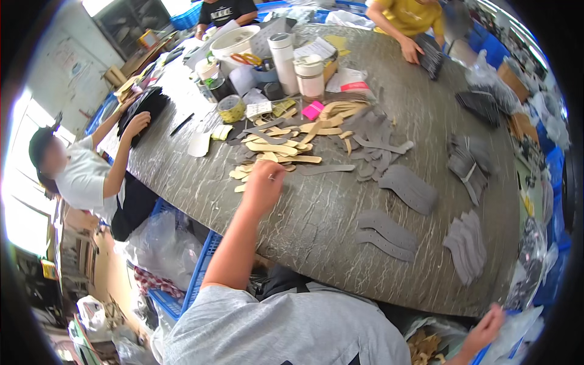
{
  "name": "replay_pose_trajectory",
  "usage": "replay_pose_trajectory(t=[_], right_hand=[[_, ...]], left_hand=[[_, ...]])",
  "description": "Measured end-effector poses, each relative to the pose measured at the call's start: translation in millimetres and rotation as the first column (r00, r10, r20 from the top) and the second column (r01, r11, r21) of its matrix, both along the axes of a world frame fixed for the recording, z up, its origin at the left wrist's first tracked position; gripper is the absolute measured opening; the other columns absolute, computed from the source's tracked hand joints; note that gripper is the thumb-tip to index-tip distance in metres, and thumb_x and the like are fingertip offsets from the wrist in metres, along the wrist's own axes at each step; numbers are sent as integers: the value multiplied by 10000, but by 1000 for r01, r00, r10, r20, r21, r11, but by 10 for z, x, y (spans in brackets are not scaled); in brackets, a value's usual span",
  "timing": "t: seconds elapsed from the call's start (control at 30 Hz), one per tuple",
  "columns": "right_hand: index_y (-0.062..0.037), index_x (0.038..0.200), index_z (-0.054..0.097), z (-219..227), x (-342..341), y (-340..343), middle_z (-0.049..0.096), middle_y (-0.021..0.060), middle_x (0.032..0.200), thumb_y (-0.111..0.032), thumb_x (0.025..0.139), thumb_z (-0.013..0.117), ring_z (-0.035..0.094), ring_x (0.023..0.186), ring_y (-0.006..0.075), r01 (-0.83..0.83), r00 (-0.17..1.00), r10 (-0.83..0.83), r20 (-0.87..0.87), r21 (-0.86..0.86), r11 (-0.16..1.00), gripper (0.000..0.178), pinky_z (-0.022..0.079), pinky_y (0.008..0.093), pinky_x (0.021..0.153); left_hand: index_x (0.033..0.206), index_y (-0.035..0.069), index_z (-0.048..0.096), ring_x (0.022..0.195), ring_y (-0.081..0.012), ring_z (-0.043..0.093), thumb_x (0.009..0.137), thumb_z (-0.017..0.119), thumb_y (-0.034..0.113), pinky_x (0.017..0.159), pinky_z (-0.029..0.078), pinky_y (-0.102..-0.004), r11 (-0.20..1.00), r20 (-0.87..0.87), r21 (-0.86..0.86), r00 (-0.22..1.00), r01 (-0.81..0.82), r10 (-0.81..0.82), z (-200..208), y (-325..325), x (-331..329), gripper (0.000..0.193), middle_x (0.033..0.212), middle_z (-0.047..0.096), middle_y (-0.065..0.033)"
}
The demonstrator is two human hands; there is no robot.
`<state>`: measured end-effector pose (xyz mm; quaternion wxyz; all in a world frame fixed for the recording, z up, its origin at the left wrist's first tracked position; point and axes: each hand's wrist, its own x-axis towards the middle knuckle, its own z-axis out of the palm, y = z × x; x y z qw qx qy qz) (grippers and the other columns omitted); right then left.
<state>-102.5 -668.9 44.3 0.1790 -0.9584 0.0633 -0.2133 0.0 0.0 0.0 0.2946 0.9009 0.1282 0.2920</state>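
Marbled worktable point(316, 213): left hand point(263, 182) pinches a small piece at the tan strip pile point(274, 149); right hand point(486, 328) reaches into a plastic bag point(517, 331), grip unclear.

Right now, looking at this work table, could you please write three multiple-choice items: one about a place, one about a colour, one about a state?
1. Where is the left hand?
A. At the near edge of the pile of tan strips
B. On the white bucket
C. On the roll of tape

2. What colour are the two perforated sole-shaped pieces lying side by side near the table edge?
A. Yellow
B. Grey
C. Pink

3. What is the state of the right hand?
A. Flat on the tabletop
B. Lifted above the pile
C. Below the table edge, reaching into clear plastic bags

Answers: 1 A, the fingers meet the pile's near strips. 2 B, both match the grey stacks. 3 C, it sits lower right beside the bags.
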Motion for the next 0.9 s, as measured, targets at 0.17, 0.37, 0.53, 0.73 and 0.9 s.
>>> replay_pose_trajectory(t=[0.17, 0.37, 0.53, 0.73, 0.9], right_hand=[[-25, 1098, 671, -1116, -907, -463, 657, 268, 1023, -280, 814, 668, 609, 938, 418, 16, 731, -186, -656, -256, 967, 381, 479, 463, 841], [27, 932, 625, -933, -461, -311, 630, 198, 923, -107, 831, 651, 607, 861, 357, 60, 944, -118, -307, -190, 980, 170, 474, 418, 795], [27, 895, 578, -148, 504, 452, 583, 174, 931, -25, 813, 639, 566, 903, 351, -24, 992, 4, -129, -147, 989, 115, 447, 410, 826], [28, 890, 600, 517, 1007, 1409, 611, 168, 964, -4, 814, 609, 590, 913, 332, -234, 969, 239, 70, -67, 970, 82, 462, 394, 841], [7, 878, 637, 661, 1145, 2455, 639, 157, 944, -22, 780, 635, 621, 904, 315, -498, 867, 498, 15, -3, 867, 102, 484, 374, 831]], left_hand=[[848, 31, 677, 908, -305, 596, 799, 681, 101, 809, 489, -403, 987, -104, 125, 988, -99, 113, 292, 568, -49, 85, 904, 653, -114], [943, 38, 681, 1107, -271, 515, 782, 643, 63, 944, 437, -394, 935, -234, 278, 960, 219, -155, 351, 703, 260, 167, 1072, 636, -72], [1299, 67, 530, 1320, -260, 414, 759, 593, -1, 1065, 331, -430, 828, -398, 439, 902, 349, -170, 342, 752, 493, 548, 1388, 496, -82], [1238, 75, 583, 1216, -246, 494, 775, 617, 72, 1000, 360, -391, 774, -562, 421, 806, 472, -186, 235, 803, 673, 465, 1202, 589, -82], [1162, 84, 616, 1123, -235, 552, 777, 608, 58, 961, 376, -376, 779, -402, 464, 884, 421, -238, 141, 949, 680, 386, 1088, 624, -74]])
